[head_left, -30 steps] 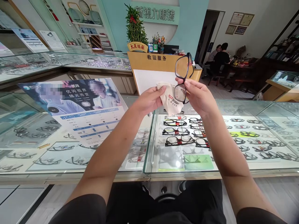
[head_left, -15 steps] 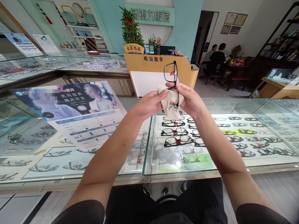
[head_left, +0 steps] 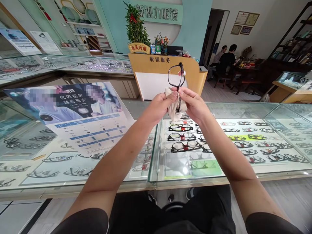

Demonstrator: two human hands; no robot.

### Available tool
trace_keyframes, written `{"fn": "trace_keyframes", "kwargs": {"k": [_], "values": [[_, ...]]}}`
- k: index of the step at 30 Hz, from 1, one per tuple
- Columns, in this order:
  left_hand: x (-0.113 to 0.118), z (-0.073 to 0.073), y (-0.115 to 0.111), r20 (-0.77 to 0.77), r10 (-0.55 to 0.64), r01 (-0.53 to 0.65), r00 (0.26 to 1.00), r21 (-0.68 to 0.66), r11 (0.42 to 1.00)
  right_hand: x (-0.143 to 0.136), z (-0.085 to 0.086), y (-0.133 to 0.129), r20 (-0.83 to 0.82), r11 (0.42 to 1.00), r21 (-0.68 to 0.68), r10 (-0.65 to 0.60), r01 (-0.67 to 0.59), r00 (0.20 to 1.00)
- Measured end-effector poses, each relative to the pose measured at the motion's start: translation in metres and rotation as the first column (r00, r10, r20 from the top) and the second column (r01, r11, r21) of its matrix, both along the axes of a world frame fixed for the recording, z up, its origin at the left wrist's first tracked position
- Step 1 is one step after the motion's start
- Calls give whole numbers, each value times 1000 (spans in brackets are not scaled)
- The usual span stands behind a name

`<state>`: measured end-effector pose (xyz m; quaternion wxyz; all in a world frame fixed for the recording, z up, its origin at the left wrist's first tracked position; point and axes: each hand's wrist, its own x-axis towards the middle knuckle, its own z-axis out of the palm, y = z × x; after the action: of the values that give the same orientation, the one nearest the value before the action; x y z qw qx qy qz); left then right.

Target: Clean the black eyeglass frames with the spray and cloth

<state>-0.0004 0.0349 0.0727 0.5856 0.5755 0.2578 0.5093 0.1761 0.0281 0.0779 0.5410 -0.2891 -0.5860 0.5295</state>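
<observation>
Dark-framed glasses [head_left: 175, 76] are held up on edge above the display case, one lens pointing upward with a red and white tag on it. A cream cloth [head_left: 174, 110] wraps the lower part of the glasses, hiding most of the other lens. My left hand [head_left: 161, 105] pinches the cloth from the left, thumb near the bridge. My right hand [head_left: 193, 103] grips the frame from the right, thumb and fingers pressed together at the bridge beside the cloth.
Below is a glass display case [head_left: 156, 188] holding rows of glasses [head_left: 186, 147]. A printed poster board [head_left: 92, 120] stands at left. Behind are a wooden counter [head_left: 168, 59] with a plant [head_left: 137, 31], and two people seated [head_left: 227, 59] at a table at the back right.
The glasses have turned and moved slightly left. The cloth is more bunched round the lower lens, and my hands are closer together. The view has shifted a little.
</observation>
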Motion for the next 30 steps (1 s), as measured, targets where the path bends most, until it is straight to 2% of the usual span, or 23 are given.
{"fn": "trace_keyframes", "kwargs": {"k": [5,11,14,20,24,27,30], "values": [[-2,3,-4,-14,-38,38,999,25,999,-3,1,-2,-88,1000,-16,24,-25,996],[-1,5,-6,-13,-132,133,991,66,989,0,-2,3,-90,1000,-3,-20,20,996],[4,3,-7,11,-103,101,995,92,991,1,-2,4,-84,1000,16,-17,18,996],[13,-3,-5,99,93,-102,991,87,991,-7,2,-6,-18,999,33,-35,35,999],[16,-5,-1,129,160,-170,979,69,983,-12,2,-6,-34,998,58,-15,17,999],[15,-6,2,103,178,-185,979,69,980,-11,0,-4,-116,998,46,42,-37,992],[9,-5,4,76,104,-111,992,97,989,-7,0,-1,-174,997,15,73,-72,982]]}}
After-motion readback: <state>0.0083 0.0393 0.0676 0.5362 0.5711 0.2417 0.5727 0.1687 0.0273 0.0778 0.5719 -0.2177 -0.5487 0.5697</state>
